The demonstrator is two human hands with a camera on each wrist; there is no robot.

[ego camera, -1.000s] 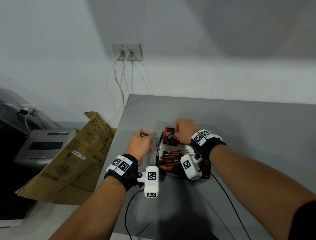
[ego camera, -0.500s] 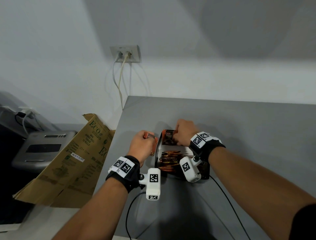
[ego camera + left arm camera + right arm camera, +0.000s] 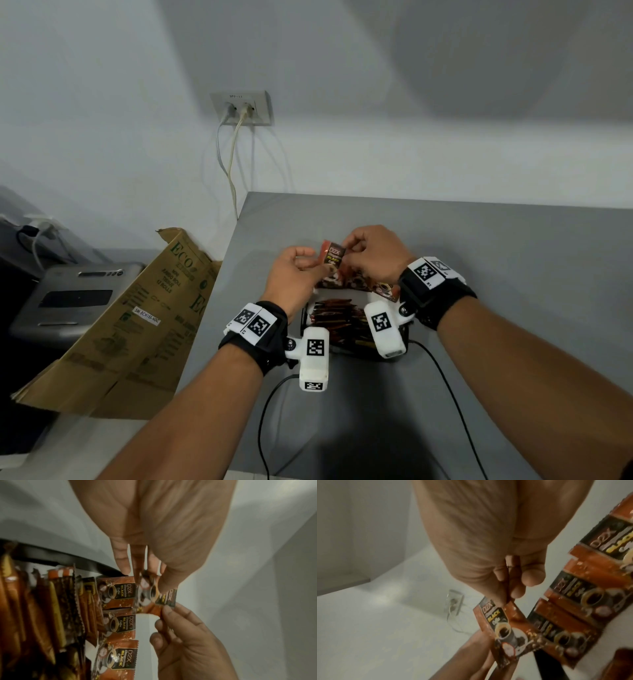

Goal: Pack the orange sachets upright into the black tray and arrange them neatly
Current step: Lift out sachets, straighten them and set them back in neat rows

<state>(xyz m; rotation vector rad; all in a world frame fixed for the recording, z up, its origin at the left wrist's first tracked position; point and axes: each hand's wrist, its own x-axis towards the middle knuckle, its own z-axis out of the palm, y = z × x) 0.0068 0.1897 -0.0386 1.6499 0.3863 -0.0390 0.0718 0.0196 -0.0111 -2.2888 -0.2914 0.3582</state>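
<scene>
Head view shows both hands now joined on one orange sachet [image 3: 331, 257] above the far end of the black tray [image 3: 303, 317]; half a second ago the left hand [image 3: 294, 279] was off to the tray's left with its own small packet, and the right hand [image 3: 375, 255] sat low on the standing sachets. Now the sachet is lifted clear of the row — held in the air, not in the tray. Its long axis runs roughly upright, leaning a little to the left, with the D2X end up and the coffee-cup picture down. The right hand pinches the top edge between thumb and forefinger, other fingers curled in; the left hand pinches the lower part with its fingertips [image 3: 167, 609], the remaining fingers loosely bent. In the left wrist view, other sachets [image 3: 120, 623] stand side by side at the tray's far end, printed faces outward, and more packets [image 3: 337, 317] lie packed on edge behind them. The tray sits on the grey table [image 3: 513, 260], near its left edge.
</scene>
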